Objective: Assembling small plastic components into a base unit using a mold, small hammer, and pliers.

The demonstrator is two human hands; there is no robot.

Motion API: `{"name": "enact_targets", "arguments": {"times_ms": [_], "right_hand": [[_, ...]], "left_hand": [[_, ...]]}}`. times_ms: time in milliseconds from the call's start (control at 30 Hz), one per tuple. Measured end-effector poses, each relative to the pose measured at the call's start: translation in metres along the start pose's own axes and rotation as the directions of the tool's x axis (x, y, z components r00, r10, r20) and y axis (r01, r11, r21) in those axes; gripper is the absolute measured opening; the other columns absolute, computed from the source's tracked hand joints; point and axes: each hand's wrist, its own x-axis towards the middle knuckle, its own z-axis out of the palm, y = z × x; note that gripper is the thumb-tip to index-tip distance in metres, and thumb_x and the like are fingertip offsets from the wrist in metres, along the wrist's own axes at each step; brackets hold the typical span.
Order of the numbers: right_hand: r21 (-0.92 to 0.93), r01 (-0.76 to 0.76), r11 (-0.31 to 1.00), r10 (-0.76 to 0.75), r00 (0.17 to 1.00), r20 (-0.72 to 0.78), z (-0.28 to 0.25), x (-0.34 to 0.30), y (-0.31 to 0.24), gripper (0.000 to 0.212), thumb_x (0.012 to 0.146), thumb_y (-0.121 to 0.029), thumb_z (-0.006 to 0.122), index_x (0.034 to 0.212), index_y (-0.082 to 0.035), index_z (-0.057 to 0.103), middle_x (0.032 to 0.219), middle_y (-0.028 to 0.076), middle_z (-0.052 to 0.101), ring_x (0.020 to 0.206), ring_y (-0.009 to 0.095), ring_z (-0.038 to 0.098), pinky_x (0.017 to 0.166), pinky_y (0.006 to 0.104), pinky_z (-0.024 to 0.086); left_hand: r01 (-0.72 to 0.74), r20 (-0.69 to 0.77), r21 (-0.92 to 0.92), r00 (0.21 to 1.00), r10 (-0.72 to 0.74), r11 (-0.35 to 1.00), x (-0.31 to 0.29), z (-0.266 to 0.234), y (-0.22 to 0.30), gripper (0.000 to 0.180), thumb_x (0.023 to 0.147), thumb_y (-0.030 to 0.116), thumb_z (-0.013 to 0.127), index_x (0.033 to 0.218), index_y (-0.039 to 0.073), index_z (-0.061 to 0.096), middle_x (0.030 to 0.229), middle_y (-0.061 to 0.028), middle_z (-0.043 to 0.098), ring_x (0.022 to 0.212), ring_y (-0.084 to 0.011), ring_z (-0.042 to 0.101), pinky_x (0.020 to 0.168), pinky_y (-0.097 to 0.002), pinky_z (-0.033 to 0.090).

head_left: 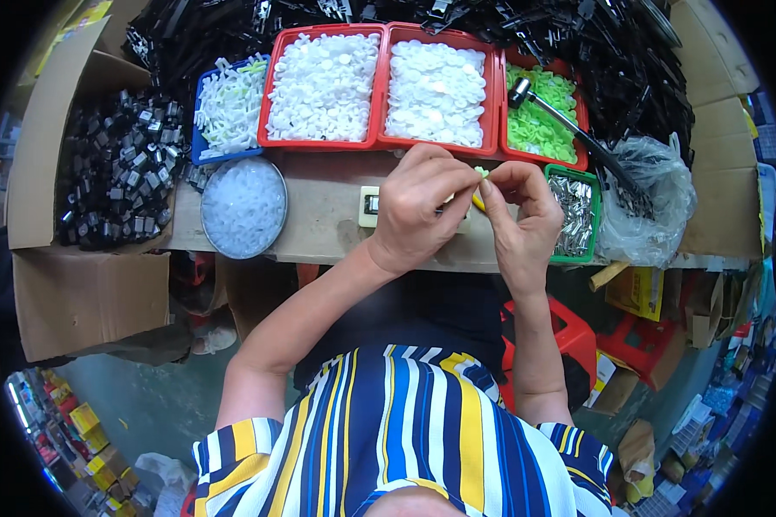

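My left hand (418,207) and my right hand (524,220) meet above the front of the worktable, their fingertips pinched together. Between them they hold a small light green plastic piece (482,172). A slim yellow thing (478,202) shows between the hands, mostly hidden; I cannot tell what it is or which hand touches it. Under my left hand lies a cream block (368,207) with a dark metal part, largely covered by the hand. Beside my right hand stands a green tray (592,215) of small silvery metal parts.
Red trays of white plastic pieces (323,86), white discs (437,90) and green pieces (535,129) line the back, a hammer-like tool (560,116) across the last. At left are a round dish (244,207) and a carton (34,164) of black parts; at right, a plastic bag (647,207).
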Motion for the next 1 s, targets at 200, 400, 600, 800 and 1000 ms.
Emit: {"name": "enact_targets", "arguments": {"times_ms": [200, 400, 600, 800, 1000], "right_hand": [[0.521, -0.279, 0.806, 0.244, 0.960, 0.137, 0.003, -0.002, 0.001, 0.015, 0.090, -0.003, 0.068, 0.103, 0.001, 0.061, 0.092, 0.002, 0.064, 0.080, 0.007, 0.059, 0.072, 0.0223, 0.047], [0.367, -0.150, 0.918, 0.127, 0.988, 0.086, -0.003, -0.006, 0.006, 0.017, 0.088, -0.004, 0.070, 0.105, -0.002, 0.066, 0.092, 0.002, 0.065, 0.080, 0.008, 0.060, 0.070, 0.0229, 0.047], [0.348, -0.114, 0.931, 0.063, 0.986, 0.155, -0.005, -0.006, 0.011, 0.013, 0.088, -0.003, 0.070, 0.101, -0.001, 0.068, 0.094, 0.003, 0.064, 0.083, 0.009, 0.060, 0.070, 0.0234, 0.047], [0.543, -0.170, 0.822, 0.075, 0.978, 0.193, -0.005, -0.004, 0.011, 0.010, 0.088, -0.003, 0.069, 0.097, 0.000, 0.066, 0.095, 0.003, 0.062, 0.087, 0.010, 0.058, 0.071, 0.0245, 0.046], [0.177, 0.033, 0.984, -0.080, 0.961, 0.266, -0.019, 0.007, -0.005, 0.011, 0.083, 0.005, 0.067, 0.092, 0.001, 0.061, 0.091, 0.008, 0.059, 0.082, 0.016, 0.061, 0.068, 0.0287, 0.047]], "left_hand": [[0.105, 0.015, -0.077, 0.994, -0.104, 0.991, -0.007, -0.011, 0.001, 0.019, 0.073, -0.007, 0.074, 0.090, 0.001, 0.072, 0.084, -0.0092, 0.070, 0.083, -0.0226, 0.066, 0.072, -0.0309, 0.053], [0.314, 0.086, -0.270, 0.949, -0.302, 0.910, -0.016, -0.014, 0.004, 0.015, 0.076, -0.005, 0.073, 0.090, 0.000, 0.072, 0.087, -0.0082, 0.070, 0.085, -0.0180, 0.066, 0.073, -0.0287, 0.053], [0.572, 0.229, -0.617, 0.787, -0.572, 0.540, -0.022, -0.011, 0.013, 0.013, 0.085, -0.005, 0.070, 0.097, -0.001, 0.071, 0.096, -0.0062, 0.067, 0.088, -0.0091, 0.063, 0.075, -0.0226, 0.052], [0.564, 0.255, -0.650, 0.793, -0.554, 0.509, -0.027, -0.010, 0.016, 0.015, 0.085, -0.005, 0.070, 0.099, -0.001, 0.071, 0.096, -0.0067, 0.067, 0.088, -0.0107, 0.064, 0.078, -0.0231, 0.053], [0.560, 0.241, -0.571, 0.813, -0.530, 0.600, -0.025, -0.025, 0.019, 0.025, 0.084, 0.001, 0.073, 0.109, 0.002, 0.070, 0.100, -0.0062, 0.067, 0.092, -0.0122, 0.063, 0.083, -0.0249, 0.051]]}}
